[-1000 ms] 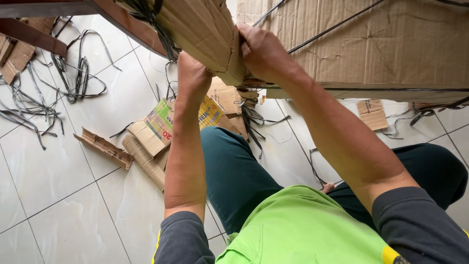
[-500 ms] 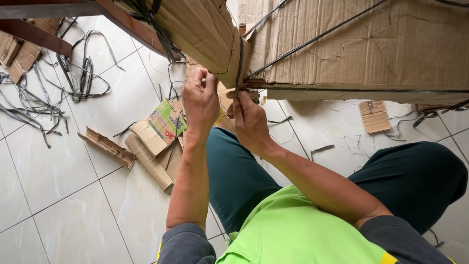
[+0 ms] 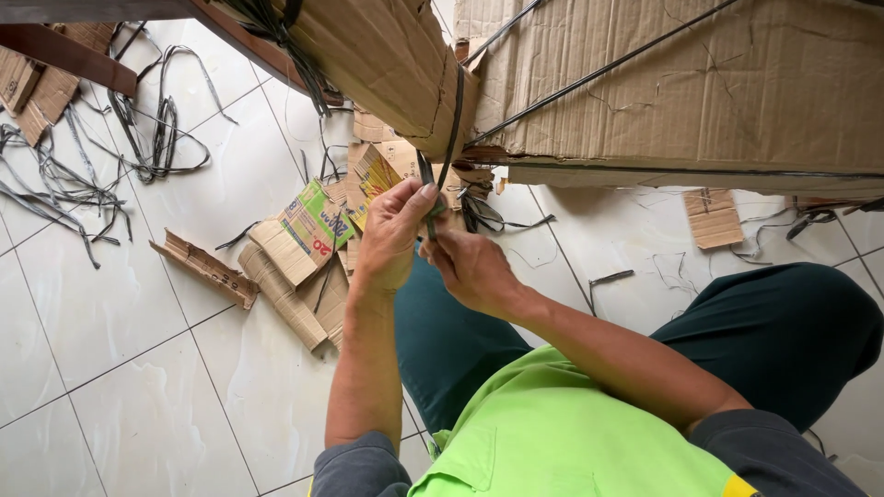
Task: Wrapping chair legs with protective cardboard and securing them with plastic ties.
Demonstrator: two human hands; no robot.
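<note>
White glossy floor tiles [image 3: 120, 304] with thin grey grout lines lie under you, littered with offcuts. Your left hand [image 3: 391, 235] and right hand [image 3: 470, 267] meet just below the corner of the big brown corrugated cardboard bundle [image 3: 700, 83]. Both are closed, fingers pinched on the dark flat plastic strap [image 3: 451, 120] that runs down over the bundle's creased corner edge and ends between your fingertips. Bundle surface: matte, dented, wrinkled, crossed by further thin dark straps.

Left of your forearm, on the tiles: a flattened printed carton, green and yellow with red marks [image 3: 308, 230], lying on plain brown cardboard scraps [image 3: 281, 294], ragged fluted edges showing. A separate torn brown strip [image 3: 204, 269] sits just beside them.

Upper left: loose tangled grey-black strap cuttings [image 3: 152, 138], curled and looped. A small ribbed brown cardboard rectangle [image 3: 712, 218] lies under the bundle's right side.

Green shirt with grey sleeves and dark teal trousers fill the lower view.
</note>
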